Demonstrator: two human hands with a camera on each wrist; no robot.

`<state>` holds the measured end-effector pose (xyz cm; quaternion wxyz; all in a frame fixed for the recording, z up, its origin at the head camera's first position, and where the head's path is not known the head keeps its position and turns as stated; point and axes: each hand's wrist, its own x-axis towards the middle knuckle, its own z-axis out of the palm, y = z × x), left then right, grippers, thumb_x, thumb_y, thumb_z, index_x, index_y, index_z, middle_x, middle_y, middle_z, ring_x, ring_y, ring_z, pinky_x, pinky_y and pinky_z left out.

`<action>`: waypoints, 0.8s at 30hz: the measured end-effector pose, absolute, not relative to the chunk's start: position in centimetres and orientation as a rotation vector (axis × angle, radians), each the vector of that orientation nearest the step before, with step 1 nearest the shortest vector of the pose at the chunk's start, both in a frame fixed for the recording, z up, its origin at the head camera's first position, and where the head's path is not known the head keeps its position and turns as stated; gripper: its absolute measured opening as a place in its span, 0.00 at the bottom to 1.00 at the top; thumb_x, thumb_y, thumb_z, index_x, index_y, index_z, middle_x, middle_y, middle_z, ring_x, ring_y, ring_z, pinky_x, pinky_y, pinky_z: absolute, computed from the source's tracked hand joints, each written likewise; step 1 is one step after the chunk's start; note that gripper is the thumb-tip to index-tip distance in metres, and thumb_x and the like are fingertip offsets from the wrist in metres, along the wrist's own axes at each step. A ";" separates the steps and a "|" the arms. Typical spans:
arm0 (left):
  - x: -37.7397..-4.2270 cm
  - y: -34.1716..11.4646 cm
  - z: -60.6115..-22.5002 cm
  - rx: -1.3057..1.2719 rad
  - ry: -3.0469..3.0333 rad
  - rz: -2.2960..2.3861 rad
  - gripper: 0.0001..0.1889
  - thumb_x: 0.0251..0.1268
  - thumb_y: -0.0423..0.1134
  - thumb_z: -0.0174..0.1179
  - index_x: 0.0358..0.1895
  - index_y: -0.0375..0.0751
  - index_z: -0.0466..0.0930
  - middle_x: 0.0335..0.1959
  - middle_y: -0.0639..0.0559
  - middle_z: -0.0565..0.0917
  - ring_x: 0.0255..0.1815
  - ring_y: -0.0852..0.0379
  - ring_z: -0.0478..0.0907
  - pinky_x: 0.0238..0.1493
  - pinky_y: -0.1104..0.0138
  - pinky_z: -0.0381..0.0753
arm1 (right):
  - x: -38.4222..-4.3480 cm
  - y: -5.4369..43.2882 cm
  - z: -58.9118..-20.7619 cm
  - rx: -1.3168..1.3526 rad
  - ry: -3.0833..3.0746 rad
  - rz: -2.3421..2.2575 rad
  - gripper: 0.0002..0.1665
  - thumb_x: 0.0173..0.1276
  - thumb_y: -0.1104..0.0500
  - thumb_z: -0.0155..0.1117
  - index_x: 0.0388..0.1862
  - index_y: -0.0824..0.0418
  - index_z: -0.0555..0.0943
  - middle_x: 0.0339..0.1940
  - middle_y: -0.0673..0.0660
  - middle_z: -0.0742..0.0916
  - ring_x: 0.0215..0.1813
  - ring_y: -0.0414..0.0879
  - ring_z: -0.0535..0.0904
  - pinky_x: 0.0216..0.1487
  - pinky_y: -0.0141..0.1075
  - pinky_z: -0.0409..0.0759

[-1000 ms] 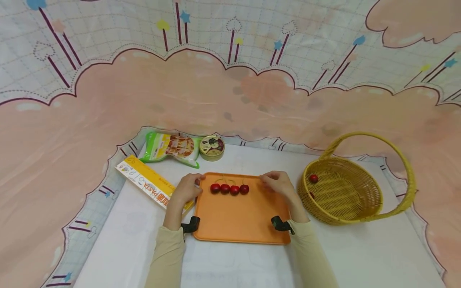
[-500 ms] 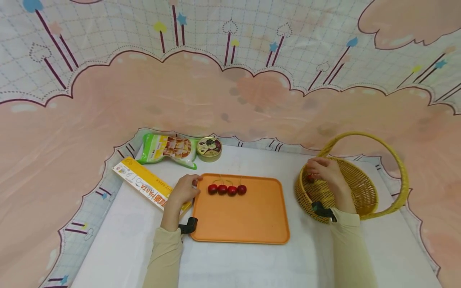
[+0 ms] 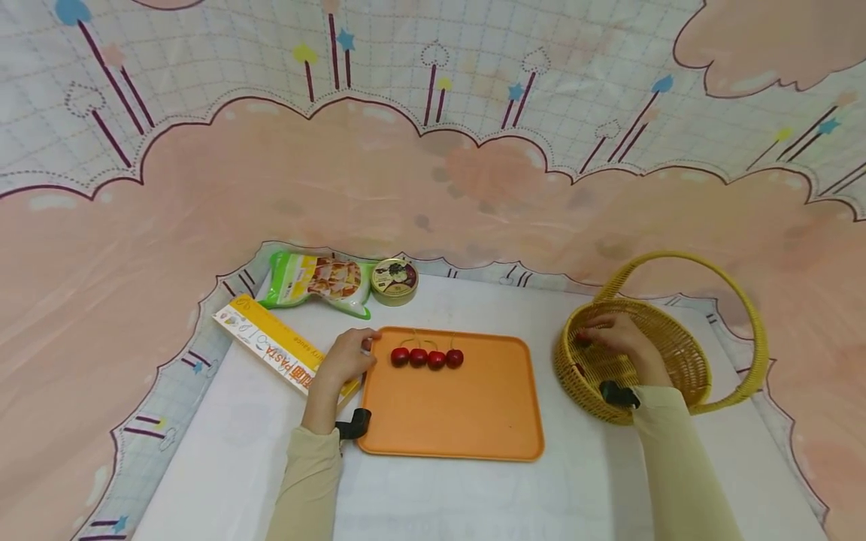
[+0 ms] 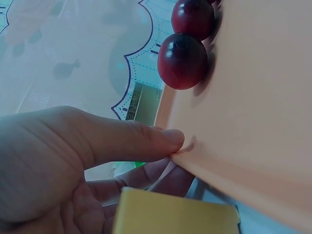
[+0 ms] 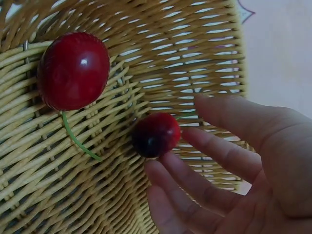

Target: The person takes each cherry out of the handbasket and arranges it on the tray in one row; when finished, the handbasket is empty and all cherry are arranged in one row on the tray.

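My left hand [image 3: 346, 359] pinches the left rim of an orange tray [image 3: 446, 417], thumb on top and fingers below the edge in the left wrist view. Several dark red cherries [image 3: 436, 361] with stems lie in a row near the tray's far side. My right hand [image 3: 624, 342] is inside a yellow wicker basket [image 3: 679, 361]. In the right wrist view its fingers are spread around a dark red cherry [image 5: 156, 135]; fingertips touch or nearly touch it, and the thumb stands apart. A second cherry [image 5: 73, 71] with a green stem lies against the basket's weave.
A pasta box [image 3: 274, 347] lies slanted left of the tray, near my left hand. Behind it are a green snack bag [image 3: 318, 282] and a round tin [image 3: 395, 281]. The basket's tall handle [image 3: 754, 323] arches up at the right.
My right hand has left the tray's far right corner, moved right to the basket and lowered into it toward a cherry. The left hand has stayed on the tray's rim.
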<state>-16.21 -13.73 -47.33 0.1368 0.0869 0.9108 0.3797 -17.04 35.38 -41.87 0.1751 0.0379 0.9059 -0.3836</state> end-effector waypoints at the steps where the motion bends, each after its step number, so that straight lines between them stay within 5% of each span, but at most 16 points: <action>1: -16.2 -13.7 -47.4 0.252 2.633 1.102 0.23 0.56 0.25 0.62 0.58 0.32 0.78 0.41 0.40 0.78 0.43 0.45 0.72 0.50 0.53 0.72 | -17.1 35.3 -41.9 0.106 2.569 -1.063 0.24 0.70 0.59 0.62 0.55 0.79 0.78 0.33 0.59 0.87 0.32 0.41 0.76 0.34 0.35 0.76; 6: -16.4 -13.8 -47.5 0.253 2.624 1.113 0.23 0.56 0.25 0.62 0.58 0.32 0.79 0.40 0.41 0.77 0.42 0.46 0.71 0.48 0.55 0.72 | -17.3 35.4 -42.4 0.092 2.574 -0.976 0.22 0.69 0.59 0.63 0.52 0.78 0.81 0.45 0.66 0.87 0.42 0.45 0.78 0.40 0.36 0.78; 17: -16.3 -13.6 -47.6 0.244 2.624 1.123 0.22 0.56 0.25 0.62 0.57 0.33 0.79 0.38 0.42 0.76 0.40 0.47 0.71 0.45 0.56 0.71 | -17.0 35.8 -41.9 0.178 2.536 -1.079 0.21 0.71 0.62 0.61 0.52 0.81 0.79 0.41 0.65 0.87 0.41 0.49 0.83 0.43 0.43 0.83; 24: -16.3 -13.7 -47.5 0.258 2.638 1.103 0.23 0.56 0.25 0.61 0.58 0.31 0.79 0.39 0.41 0.77 0.41 0.46 0.70 0.47 0.55 0.71 | -16.1 35.3 -40.2 0.295 2.485 -1.418 0.29 0.73 0.59 0.59 0.61 0.83 0.71 0.38 0.51 0.86 0.37 0.37 0.83 0.46 0.38 0.83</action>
